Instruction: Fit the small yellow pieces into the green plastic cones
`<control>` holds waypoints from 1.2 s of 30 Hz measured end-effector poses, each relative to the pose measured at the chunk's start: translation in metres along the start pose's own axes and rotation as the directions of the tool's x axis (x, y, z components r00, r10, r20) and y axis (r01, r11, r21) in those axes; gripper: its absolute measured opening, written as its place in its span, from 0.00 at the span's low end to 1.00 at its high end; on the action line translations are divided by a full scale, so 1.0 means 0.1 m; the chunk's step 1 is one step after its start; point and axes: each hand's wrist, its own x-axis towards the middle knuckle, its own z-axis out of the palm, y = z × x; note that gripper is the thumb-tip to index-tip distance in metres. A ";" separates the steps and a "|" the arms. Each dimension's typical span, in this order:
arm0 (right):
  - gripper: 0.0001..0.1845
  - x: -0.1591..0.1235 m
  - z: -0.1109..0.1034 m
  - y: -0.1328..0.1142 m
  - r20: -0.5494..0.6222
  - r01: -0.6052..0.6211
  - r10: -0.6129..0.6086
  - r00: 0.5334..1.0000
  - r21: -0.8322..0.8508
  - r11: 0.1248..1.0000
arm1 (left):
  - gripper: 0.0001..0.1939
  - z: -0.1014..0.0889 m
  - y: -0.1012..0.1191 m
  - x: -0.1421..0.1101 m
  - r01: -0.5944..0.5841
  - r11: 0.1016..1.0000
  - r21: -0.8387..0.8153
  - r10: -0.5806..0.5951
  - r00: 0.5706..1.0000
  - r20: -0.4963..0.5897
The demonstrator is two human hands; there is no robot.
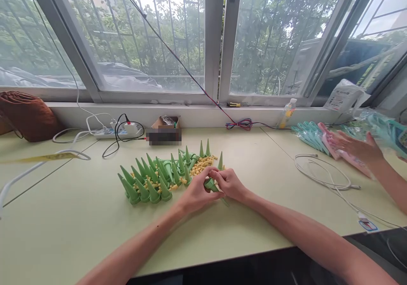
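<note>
A green plastic cone spike (pixel 210 185) is held low over the table, its narrow end slanting down to the right. My left hand (pixel 197 188) curls around it, closed. The fingers of my right hand (pixel 232 185) are pinched together at the spike's upper side; whatever lies between their tips is hidden. Just beyond my hands is a pile of small yellow plastic pieces (pixel 202 164). Left of the pile, several green cone spikes (pixel 154 191) stand point up in rows, with yellow pieces among them. Another spike (pixel 220 161) stands behind my right hand.
At the right, another person's hand (pixel 356 147) reaches over pink and teal bagged items (pixel 329 138). A white cable (pixel 330 185) lies coiled nearby. Along the window wall are a power strip (pixel 117 131), a small box (pixel 164 130), a bottle (pixel 288 113) and a brown bag (pixel 28 115).
</note>
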 end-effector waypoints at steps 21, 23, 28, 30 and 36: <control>0.35 -0.01 -0.01 -0.08 -0.094 -0.047 0.060 0.994 0.137 0.989 | 0.24 0.04 0.00 0.00 -0.114 0.992 0.060 0.120 0.987 -0.110; 0.34 -0.01 -0.01 -0.07 -0.096 -0.041 0.055 0.994 0.145 0.989 | 0.23 0.04 0.01 0.00 -0.116 0.991 0.066 0.123 0.986 -0.114; 0.34 -0.01 -0.01 -0.06 -0.098 -0.031 0.046 0.994 0.147 0.989 | 0.23 0.03 0.03 -0.01 -0.117 0.991 0.072 0.124 0.986 -0.113; 0.34 -0.01 -0.01 -0.05 -0.102 -0.033 0.047 0.994 0.141 0.989 | 0.23 0.03 0.04 -0.01 -0.115 0.990 0.079 0.124 0.986 -0.116; 0.33 0.00 0.00 -0.03 -0.115 -0.010 0.027 0.993 0.145 0.989 | 0.25 0.04 0.00 -0.02 -0.113 0.988 0.108 0.126 0.985 -0.117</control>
